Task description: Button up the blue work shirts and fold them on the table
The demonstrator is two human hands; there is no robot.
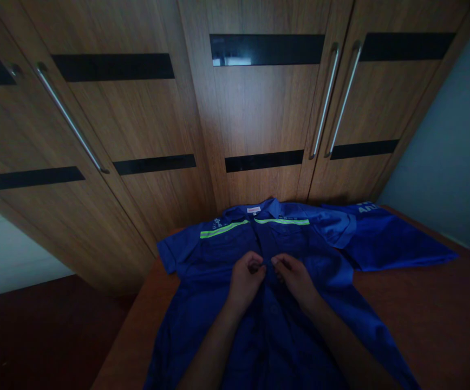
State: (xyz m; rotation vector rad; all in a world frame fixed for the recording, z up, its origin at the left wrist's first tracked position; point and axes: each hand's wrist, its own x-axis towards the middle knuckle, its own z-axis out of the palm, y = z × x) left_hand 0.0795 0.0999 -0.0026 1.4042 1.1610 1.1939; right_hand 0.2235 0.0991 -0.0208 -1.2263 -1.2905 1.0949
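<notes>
A blue short-sleeved work shirt (pixel 210 265) lies front up on the brown table, its collar away from me. Bright yellow-green strips (pixel 223 229) cross both sides of its chest, and a white label (pixel 254 209) shows inside the neck. Over the middle of the front opening, my left hand (pixel 247 279) is closed, thumb and fingers pinching the shirt's edge. Close beside it, my right hand (pixel 294 276) pinches the other side of the opening. The cloth between the fingertips is dark, and I cannot make out a button there.
Another blue cloth item (pixel 389 238) with white lettering lies at the right, partly under the shirt's sleeve. Behind the table (pixel 430 314) stands a wooden wardrobe (pixel 255 119) with long metal handles. A pale wall (pixel 442 146) rises at the right. The lower left is dark floor.
</notes>
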